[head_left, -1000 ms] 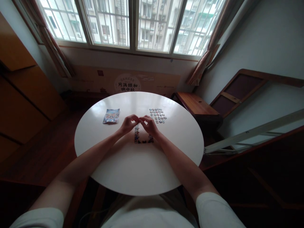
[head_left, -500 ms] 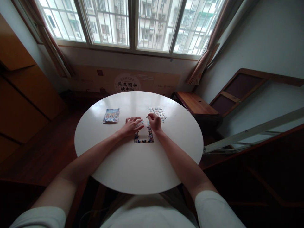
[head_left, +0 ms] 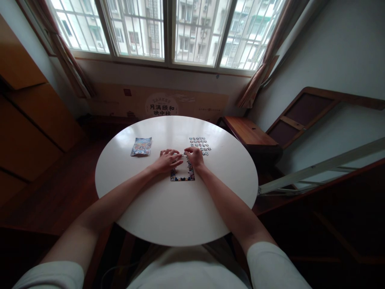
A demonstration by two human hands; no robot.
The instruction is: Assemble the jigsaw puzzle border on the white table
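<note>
A partly assembled jigsaw puzzle (head_left: 183, 179) lies on the white round table (head_left: 174, 216), its joined pieces forming a border around a bare white middle. My left hand (head_left: 168, 160) rests over the puzzle's left side with its fingers spread. At the top right of the border, my right hand (head_left: 195, 156) pinches a small puzzle piece (head_left: 185, 153), mostly covered by the fingertips. Just beyond the right hand are rows of loose puzzle pieces (head_left: 198, 141). A colourful picture sheet (head_left: 141, 147) lies to the left of my left hand.
Behind the table's right side stands a wooden stool or bench (head_left: 249, 130). A printed cardboard panel (head_left: 192, 102) leans below the barred window (head_left: 138, 32). Wooden cabinets (head_left: 27, 120) stand at the left, and a metal ladder-like frame (head_left: 315, 168) at the right.
My right hand has moved slightly left and nearer, from beside the loose pieces to the border's top edge. My left hand has hardly moved.
</note>
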